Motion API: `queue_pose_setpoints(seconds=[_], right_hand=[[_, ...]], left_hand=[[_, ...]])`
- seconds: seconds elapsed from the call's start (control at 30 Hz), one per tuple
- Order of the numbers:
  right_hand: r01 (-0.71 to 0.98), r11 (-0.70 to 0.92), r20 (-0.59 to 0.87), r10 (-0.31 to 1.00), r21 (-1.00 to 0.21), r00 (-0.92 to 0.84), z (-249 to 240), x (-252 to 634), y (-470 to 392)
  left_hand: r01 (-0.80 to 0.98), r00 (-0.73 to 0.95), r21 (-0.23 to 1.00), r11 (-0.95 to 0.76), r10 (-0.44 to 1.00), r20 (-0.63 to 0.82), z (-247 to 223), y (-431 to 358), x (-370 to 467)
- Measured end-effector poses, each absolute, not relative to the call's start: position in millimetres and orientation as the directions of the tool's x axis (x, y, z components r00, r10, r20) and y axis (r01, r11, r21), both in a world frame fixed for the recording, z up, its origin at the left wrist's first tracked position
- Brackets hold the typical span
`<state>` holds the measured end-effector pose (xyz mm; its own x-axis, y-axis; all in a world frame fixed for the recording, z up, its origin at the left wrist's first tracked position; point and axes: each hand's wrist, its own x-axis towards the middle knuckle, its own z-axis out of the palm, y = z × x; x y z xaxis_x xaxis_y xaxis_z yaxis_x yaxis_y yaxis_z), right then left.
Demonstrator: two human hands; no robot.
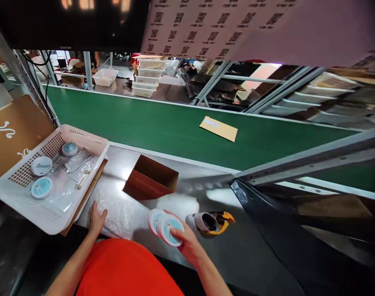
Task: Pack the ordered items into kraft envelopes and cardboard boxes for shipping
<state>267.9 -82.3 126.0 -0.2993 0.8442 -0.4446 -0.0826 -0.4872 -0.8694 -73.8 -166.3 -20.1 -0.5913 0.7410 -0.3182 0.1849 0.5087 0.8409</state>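
Round, flat white containers (171, 231) with light-blue labels are gripped together in my right hand (187, 241), its thumb across the top one. My left hand (96, 218) rests on the near left edge of a bubble-wrap sheet (118, 211), fingers apart. Just beyond the wrap, an open brown cardboard box (149, 185) stands on the metal table. To the left, a white plastic basket (82, 137) holds more round containers (42, 188) and clear plastic packets (78, 164). A tape dispenser (221, 224) with a tape roll and yellow-orange parts lies right of my right hand.
Behind the table runs a green conveyor belt (128, 123) with a yellow padded envelope (218, 128) on it. A metal frame bar (313, 154) slants along the right. A monitor (73, 24) and a sheet of printed codes (200, 28) hang overhead.
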Motion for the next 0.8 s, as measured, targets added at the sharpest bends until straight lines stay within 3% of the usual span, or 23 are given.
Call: queue_pose_setpoints(seconds=[0.1, 0.17, 0.23, 0.3, 0.47, 0.53, 0.63, 0.8], right_hand=[[-0.201, -0.573, -0.579, 0.815, -0.795, -0.033, 54, 295, -124], [-0.214, -0.567, -0.600, 0.788, -0.795, 0.139, 18, 300, -139], [-0.208, -0.551, -0.589, 0.763, -0.808, 0.267, -6, 299, -143], [-0.192, -0.539, -0.571, 0.750, -0.820, 0.334, -20, 297, -141], [0.142, -0.541, -0.485, 0.821, -0.829, 0.301, -28, 298, -129], [0.221, -0.540, -0.488, 0.836, -0.812, 0.249, -27, 297, -127], [0.177, -0.560, -0.533, 0.827, -0.810, 0.177, -18, 292, -132], [-0.239, -0.582, -0.576, 0.811, -0.777, -0.101, 23, 269, -148]], left_hand=[[0.503, -0.619, 0.703, 0.503, 0.777, -0.112, -13, -169, -64], [0.730, -0.427, 0.575, 0.370, 0.904, -0.039, -5, -169, -49], [0.836, -0.150, 0.515, 0.190, 0.982, -0.117, 5, -165, -26], [0.880, 0.009, 0.461, 0.112, 0.968, -0.252, 14, -156, 1], [0.900, -0.120, 0.320, 0.298, 0.872, -0.474, 17, -128, 47], [0.877, -0.156, 0.334, 0.346, 0.861, -0.483, 13, -125, 43], [0.818, -0.172, 0.423, 0.390, 0.867, -0.467, 12, -131, 22], [0.658, -0.170, 0.626, 0.420, 0.891, -0.420, 19, -146, -2]])
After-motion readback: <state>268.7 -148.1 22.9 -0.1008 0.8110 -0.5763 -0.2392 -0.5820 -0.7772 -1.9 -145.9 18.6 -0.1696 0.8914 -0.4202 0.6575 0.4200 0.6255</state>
